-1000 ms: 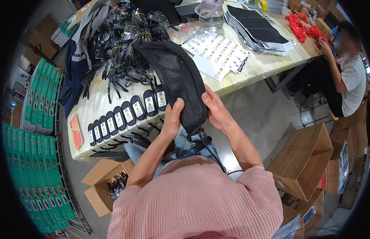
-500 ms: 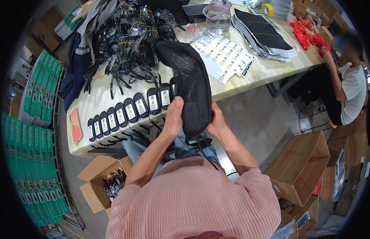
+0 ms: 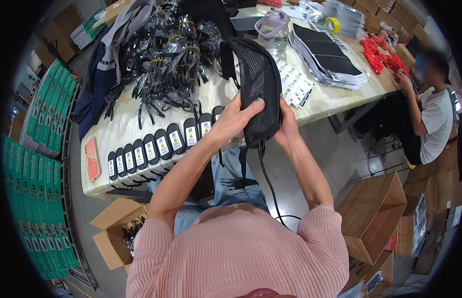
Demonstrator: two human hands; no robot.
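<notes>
A long black mesh pouch [image 3: 258, 74] with a strap and a dangling cord is held up over the table's front edge. My left hand [image 3: 239, 116] grips its left side, the thumb lying across the mesh. Around the right side wraps my right hand [image 3: 288, 125], its fingers partly hidden behind the pouch. Left of my hands, several black oval devices with white labels [image 3: 162, 146] stand in a row along the table edge, their short straps hanging over. Behind the pouch lie sheets of white label stickers [image 3: 294, 82], partly covered by it.
Bundles of black cords in clear plastic [image 3: 171, 64] fill the table's back left. A stack of black-topped sheets [image 3: 330, 54], a bottle [image 3: 272, 27] and yellow tape [image 3: 333, 25] lie farther back. Open cartons [image 3: 372, 213] stand right; a person [image 3: 432, 109] sits beyond. A phone-shaped pink item [image 3: 92, 159] lies left.
Both hands have moved the pouch up and to the right. My left thumb now lies across the mesh, and the cord hangs lower, more in view.
</notes>
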